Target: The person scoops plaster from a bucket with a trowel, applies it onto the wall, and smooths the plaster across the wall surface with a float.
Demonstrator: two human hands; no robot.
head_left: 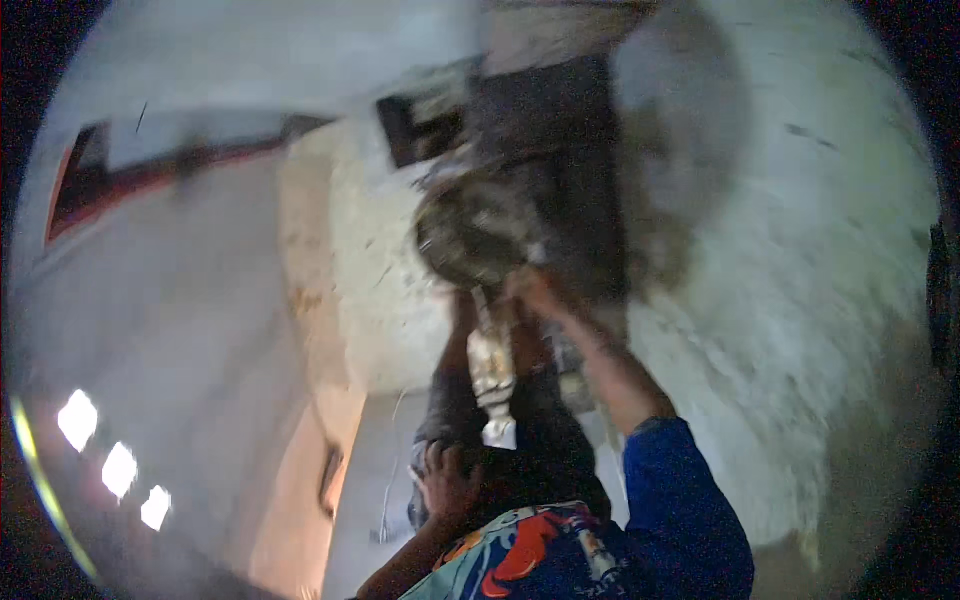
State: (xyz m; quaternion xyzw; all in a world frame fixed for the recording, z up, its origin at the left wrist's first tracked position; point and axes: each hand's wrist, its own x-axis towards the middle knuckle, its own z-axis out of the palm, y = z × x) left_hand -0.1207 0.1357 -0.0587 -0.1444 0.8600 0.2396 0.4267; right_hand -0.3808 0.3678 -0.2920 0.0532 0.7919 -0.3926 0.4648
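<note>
The grip of the right hand is blurred; its fingers appear curled at the lower right edge of a dark round vessel, but how tightly they are closed, and whether the rim is held or only touched, cannot be told. The left hand is laid palm down on the thigh, fingers loosely spread, with nothing seen in its grasp.

The vessel is placed beyond the right hand and slightly to its left, ahead of the shins. No long axis is shown by its round outline. The right hand is clearly the nearer one, set right beside the rim, while the left is kept well apart, back toward the body. From the vessel's near edge a pale, narrow, mottled strip is seen running toward the body between the legs; whether it is joined to the vessel cannot be made out.

Farther out, a dark rectangular patch is seen beyond the vessel and to its right, and a black angular piece to its upper left. A pale, stained expanse is spread along the right side. At the lower left, a thin white cable is seen.
</note>
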